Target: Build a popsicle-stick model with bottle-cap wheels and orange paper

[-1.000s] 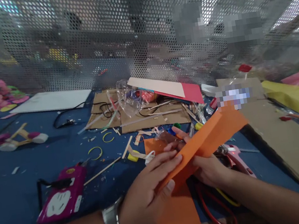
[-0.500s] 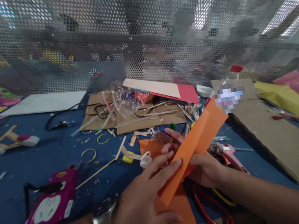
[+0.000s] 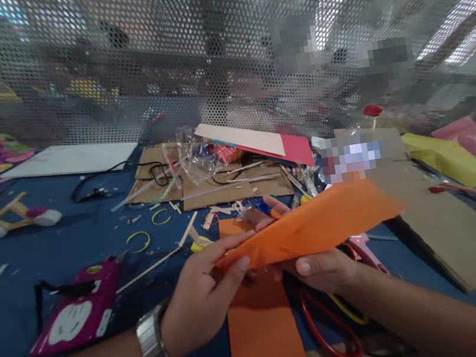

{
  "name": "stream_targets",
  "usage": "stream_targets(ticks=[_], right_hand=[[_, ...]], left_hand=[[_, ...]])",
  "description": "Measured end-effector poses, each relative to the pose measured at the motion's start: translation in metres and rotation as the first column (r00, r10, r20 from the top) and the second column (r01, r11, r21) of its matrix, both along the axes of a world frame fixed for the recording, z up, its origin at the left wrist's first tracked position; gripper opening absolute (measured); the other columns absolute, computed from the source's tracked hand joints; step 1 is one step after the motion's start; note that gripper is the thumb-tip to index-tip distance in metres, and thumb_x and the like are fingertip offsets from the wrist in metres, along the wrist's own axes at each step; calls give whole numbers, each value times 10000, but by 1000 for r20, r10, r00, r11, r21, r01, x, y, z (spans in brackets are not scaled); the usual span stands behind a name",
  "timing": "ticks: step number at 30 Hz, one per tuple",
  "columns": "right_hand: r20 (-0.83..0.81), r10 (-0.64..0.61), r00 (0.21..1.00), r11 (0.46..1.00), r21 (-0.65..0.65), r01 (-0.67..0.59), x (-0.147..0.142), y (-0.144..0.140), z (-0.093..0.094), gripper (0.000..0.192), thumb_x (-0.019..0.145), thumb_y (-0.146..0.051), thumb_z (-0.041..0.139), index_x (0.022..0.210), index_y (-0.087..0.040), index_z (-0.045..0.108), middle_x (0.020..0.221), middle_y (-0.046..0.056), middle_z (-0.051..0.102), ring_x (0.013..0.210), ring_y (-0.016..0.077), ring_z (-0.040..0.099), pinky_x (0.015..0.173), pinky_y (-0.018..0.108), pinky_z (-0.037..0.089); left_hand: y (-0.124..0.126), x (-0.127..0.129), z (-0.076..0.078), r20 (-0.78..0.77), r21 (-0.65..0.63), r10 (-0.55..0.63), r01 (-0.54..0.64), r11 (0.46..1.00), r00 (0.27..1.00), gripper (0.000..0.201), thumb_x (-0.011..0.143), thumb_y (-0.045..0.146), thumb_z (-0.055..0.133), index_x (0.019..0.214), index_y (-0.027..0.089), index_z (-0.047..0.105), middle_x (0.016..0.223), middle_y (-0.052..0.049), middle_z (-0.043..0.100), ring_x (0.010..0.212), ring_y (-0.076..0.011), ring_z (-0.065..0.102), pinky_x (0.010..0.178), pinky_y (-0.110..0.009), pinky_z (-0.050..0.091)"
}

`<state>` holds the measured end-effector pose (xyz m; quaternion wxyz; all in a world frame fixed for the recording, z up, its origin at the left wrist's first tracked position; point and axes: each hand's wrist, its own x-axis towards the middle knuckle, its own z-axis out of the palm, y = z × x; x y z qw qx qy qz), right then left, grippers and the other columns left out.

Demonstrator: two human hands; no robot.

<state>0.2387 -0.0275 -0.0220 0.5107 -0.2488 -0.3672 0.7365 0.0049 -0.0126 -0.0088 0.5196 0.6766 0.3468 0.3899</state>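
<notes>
Paper (image 3: 317, 226), orange and folded, was held up off the table (image 3: 31, 263) between both hands, lying nearly level with its far end toward 2 o'clock. The left hand (image 3: 202, 297) pinched the near tip of it, thumb on top and fingers (image 3: 234, 271) curled beneath, a metal watch (image 3: 150, 343) on that wrist. The right hand (image 3: 323, 270) gripped the same sheet from below at about the middle, thumb (image 3: 307, 265) pressed under the lower edge and fingertips (image 3: 275, 204) showing past the far edge. The two hands were close together, almost touching under the sheet. Directly below lay a second orange strip (image 3: 263, 330), flat on the table and running toward 6 o'clock. Red-handled scissors (image 3: 328, 332) lay just to its right, partly under the right forearm, with a pink glue gun (image 3: 364, 246) beyond them at 3 o'clock of the hands. At 9 o'clock sat a magenta box (image 3: 79, 312). At 12 o'clock lay cardboard (image 3: 230, 188) strewn with sticks and clear wrap, and a pink card (image 3: 291, 148) leaned behind it. A larger cardboard sheet (image 3: 451, 230) stretched toward 3 o'clock, with yellow paper (image 3: 449, 156) past it. A perforated screen (image 3: 200, 47) closed off the back.
</notes>
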Motion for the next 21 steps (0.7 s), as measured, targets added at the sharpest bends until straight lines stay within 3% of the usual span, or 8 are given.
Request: stream_targets(ticks=[3, 7, 10, 14, 21], right_hand=[[41, -34, 999, 999, 4, 34, 0, 0, 1, 1066, 678, -238, 1025, 1580, -453, 498, 1351, 28, 710, 907, 187, 728, 720, 286, 618], [127, -70, 989, 995, 74, 61, 0, 1, -4, 750, 705, -347, 1027, 1379, -376, 699, 1332, 36, 699, 924, 190, 700, 702, 281, 593], [198, -130, 972, 989, 90, 114, 1, 0, -10, 506, 759, -387, 996, 1207, -325, 769, 1207, 40, 725, 856, 186, 685, 646, 281, 590], [198, -234, 952, 972, 40, 231, -1, 1, -10, 358, 797, -399, 964, 1092, -290, 793, 1040, 24, 754, 752, 171, 666, 561, 263, 573], [211, -321, 923, 941, -37, 336, -6, 3, -3, 440, 715, -384, 1002, 1102, -279, 822, 917, 0, 775, 734, 183, 705, 542, 277, 615]], left_hand=[[3, 1, 5, 91, -209, 19, 1, 978, 996, 405, 1032, 419, 708, 1356, 179, 673, 880, -53, 841, 732, -183, 821, 699, -256, 681], [5, 4, 6, 193, -352, -13, 82, 932, 981, 473, 991, 473, 772, 1305, 155, 617, 839, -46, 831, 676, -162, 811, 653, -221, 665], [4, 6, 4, 228, -422, -32, 129, 897, 973, 492, 972, 523, 786, 1236, 160, 585, 769, -32, 814, 619, -162, 801, 619, -219, 662], [3, 8, 2, 217, -430, -8, 103, 897, 976, 527, 923, 534, 840, 1188, 147, 600, 728, -26, 799, 614, -167, 799, 610, -221, 664], [7, 6, 4, 161, -353, 27, 32, 935, 987, 384, 919, 489, 852, 1019, 141, 721, 686, -34, 802, 599, -166, 787, 581, -208, 652]])
